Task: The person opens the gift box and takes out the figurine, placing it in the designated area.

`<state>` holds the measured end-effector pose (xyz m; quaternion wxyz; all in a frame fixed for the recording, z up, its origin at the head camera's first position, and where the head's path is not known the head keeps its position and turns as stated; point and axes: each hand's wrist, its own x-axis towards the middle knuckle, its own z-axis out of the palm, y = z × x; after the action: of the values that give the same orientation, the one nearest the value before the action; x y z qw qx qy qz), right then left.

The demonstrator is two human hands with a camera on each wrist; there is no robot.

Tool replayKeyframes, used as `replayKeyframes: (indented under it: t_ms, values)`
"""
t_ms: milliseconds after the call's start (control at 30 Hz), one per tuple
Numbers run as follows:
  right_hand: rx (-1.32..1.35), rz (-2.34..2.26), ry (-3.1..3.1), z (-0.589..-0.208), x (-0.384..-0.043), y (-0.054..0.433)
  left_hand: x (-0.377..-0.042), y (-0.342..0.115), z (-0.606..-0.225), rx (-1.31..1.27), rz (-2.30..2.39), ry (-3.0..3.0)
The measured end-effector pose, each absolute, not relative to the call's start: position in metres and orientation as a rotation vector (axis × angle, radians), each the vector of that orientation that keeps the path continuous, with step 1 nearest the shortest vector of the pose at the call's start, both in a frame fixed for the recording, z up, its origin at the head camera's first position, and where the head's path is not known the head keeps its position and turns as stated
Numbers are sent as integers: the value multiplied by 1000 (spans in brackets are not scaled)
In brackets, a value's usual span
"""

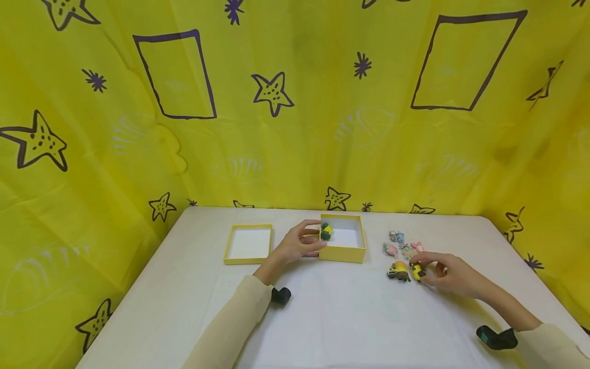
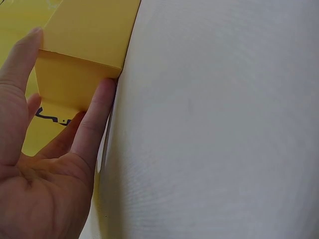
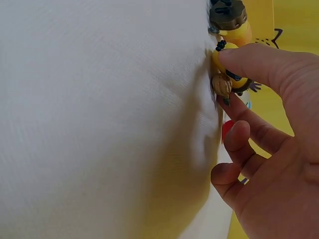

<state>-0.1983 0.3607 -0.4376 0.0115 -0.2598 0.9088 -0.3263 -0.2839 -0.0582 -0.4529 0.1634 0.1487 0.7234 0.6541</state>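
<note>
My left hand (image 1: 295,246) rests against the left side of a yellow box (image 1: 342,253), fingertips at its edges and fingers extended. In the left wrist view they touch the yellow wall (image 2: 89,35) near its corners. Inside the box, at the left, sits a green-and-yellow figurine (image 1: 326,231). On the right, my right hand (image 1: 454,274) pinches a small yellow-and-black figurine (image 1: 417,271) at the table between thumb and index finger. The right wrist view shows the thumb (image 3: 254,59) on its yellow body; a tan ribbed part (image 3: 222,84) lies beside it.
Left of the box lies a shallow yellow lid (image 1: 249,262), white inside up. A yellow-and-brown figurine (image 1: 398,270) stands beside the right hand. Behind it are a pink figurine (image 1: 390,249), a blue-grey one (image 1: 397,237) and others. A yellow curtain (image 1: 299,154) hangs behind the white table (image 1: 322,312).
</note>
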Motion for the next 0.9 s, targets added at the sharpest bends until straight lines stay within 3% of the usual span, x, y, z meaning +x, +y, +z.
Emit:
replayKeyframes:
  t_ms: [900]
  values:
    - [-784,-1066,2824,-441,-196,360,-285,-58,-453,443,1861,2073]
